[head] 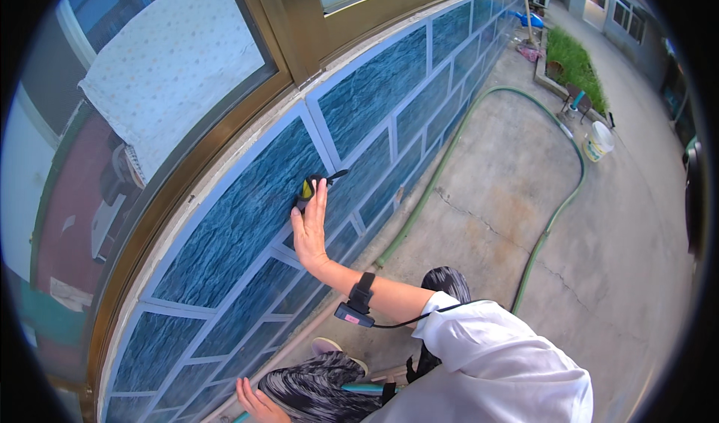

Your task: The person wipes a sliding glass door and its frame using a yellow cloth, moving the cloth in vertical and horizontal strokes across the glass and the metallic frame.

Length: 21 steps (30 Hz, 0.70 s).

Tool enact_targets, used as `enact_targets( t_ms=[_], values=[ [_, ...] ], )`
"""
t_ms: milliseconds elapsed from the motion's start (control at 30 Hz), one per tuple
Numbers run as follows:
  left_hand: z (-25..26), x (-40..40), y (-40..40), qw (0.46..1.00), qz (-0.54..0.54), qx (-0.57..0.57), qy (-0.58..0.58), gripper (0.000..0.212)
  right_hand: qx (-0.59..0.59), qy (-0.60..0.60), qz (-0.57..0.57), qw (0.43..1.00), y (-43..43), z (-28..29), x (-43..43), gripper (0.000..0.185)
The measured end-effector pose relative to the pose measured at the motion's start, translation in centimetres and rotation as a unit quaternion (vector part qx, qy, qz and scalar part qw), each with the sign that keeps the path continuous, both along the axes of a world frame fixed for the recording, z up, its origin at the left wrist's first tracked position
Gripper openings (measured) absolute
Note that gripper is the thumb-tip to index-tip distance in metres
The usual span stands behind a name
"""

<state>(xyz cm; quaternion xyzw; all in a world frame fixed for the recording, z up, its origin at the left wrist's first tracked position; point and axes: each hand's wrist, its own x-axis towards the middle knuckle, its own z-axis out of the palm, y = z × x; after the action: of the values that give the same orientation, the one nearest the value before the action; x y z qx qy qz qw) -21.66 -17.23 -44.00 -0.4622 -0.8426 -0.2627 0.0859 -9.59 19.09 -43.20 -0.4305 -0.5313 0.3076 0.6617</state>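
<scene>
My right hand (310, 232) holds a small black and yellow tool with a black strap, apparently a tape measure (305, 191), against the blue stone-patterned tiles (247, 198) of a low wall. Its thumb is on the lower left side and the fingers lie along the right; the palm side is hidden. Low at the picture's bottom edge, my left hand (261, 403) is partly cut off, with its fingers apart near the foot of the wall and nothing visible in them. A black device (355, 314) with a cable is strapped to my right forearm.
Brown-framed windows (281, 29) stand above the tiles. A pinkish pipe (303, 336) follows the wall's foot beside my legs. On the cracked concrete, a green hose (427, 198) lies in a loop. Farther off are a white bucket (599, 141), a small stool (578, 98) and a grass bed (573, 63).
</scene>
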Motion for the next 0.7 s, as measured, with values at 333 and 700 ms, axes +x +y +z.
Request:
enact_targets(
  t_ms=[333,700],
  values=[
    [-2.0,-0.6,-0.5,0.999,-0.002,0.037,0.009,0.037,-0.027,0.115,-0.116,0.986,12.2,0.7,7.4,0.065],
    [-3.4,-1.3,2.3,0.994,0.026,0.08,-0.076,0.043,-0.091,0.126,-0.059,0.986,27.8,-0.8,23.9,0.063]
  ],
)
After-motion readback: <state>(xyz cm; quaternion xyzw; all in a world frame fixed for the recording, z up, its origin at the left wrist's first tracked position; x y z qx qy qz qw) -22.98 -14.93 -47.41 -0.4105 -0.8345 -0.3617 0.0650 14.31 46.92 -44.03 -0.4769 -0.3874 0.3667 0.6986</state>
